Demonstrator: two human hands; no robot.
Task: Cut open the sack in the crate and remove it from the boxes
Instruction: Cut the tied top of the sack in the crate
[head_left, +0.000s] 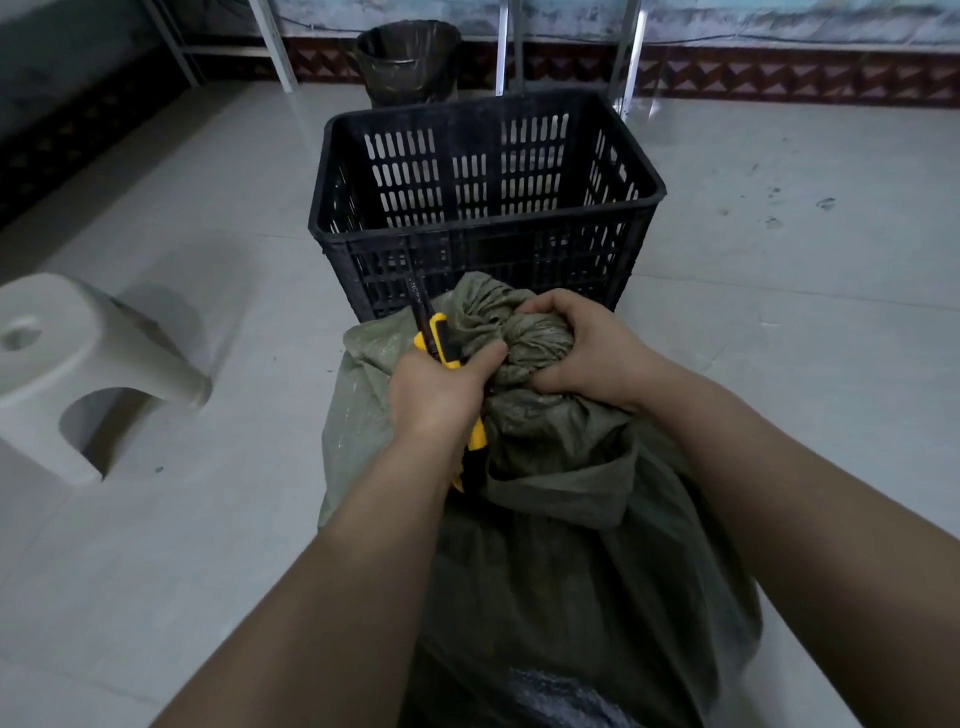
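Observation:
A grey-green woven sack (561, 519) stands full on the floor right in front of me, its neck bunched and tied at the top. My right hand (587, 348) is clenched around that bunched neck. My left hand (436, 395) grips a yellow and black utility knife (439, 338), blade end pointing up and away, right beside the tied neck. Just beyond the sack stands a black slotted plastic crate (483, 208); its inside looks empty as far as I can see. The sack's lower part is hidden behind my forearms.
A white plastic stool (78, 364) sits on the pale tiled floor at the left. A dark bucket (408, 60) stands behind the crate near metal frame legs (275, 47) and the wall.

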